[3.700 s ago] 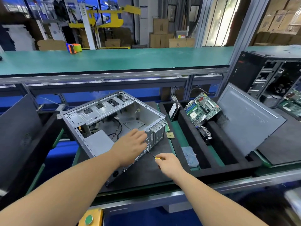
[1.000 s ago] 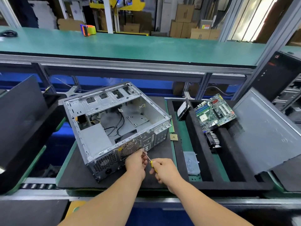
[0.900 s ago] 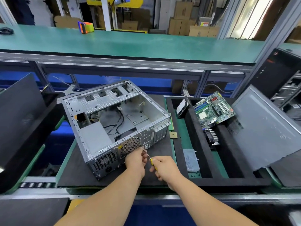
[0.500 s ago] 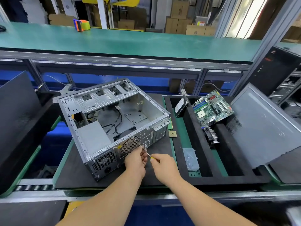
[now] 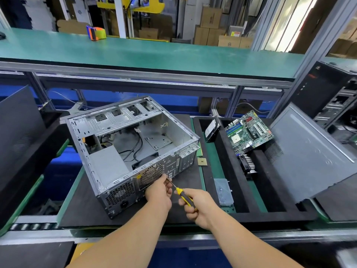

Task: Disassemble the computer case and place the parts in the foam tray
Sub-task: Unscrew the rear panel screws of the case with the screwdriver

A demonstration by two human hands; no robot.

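- Gripping a screwdriver (image 5: 184,196), the right hand (image 5: 197,205) aims its tip at the case (image 5: 123,149) rear.
- Left hand (image 5: 158,193) fingers pinch the shaft.
- Case sits left of the foam tray (image 5: 226,151).

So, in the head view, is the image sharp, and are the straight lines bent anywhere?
Head view: the computer case, the screwdriver and both hands are sharp; the green shelf and its metal rail bow, which shows wide-angle distortion; the window at upper right is overexposed; the bottom right corner looks smeared.
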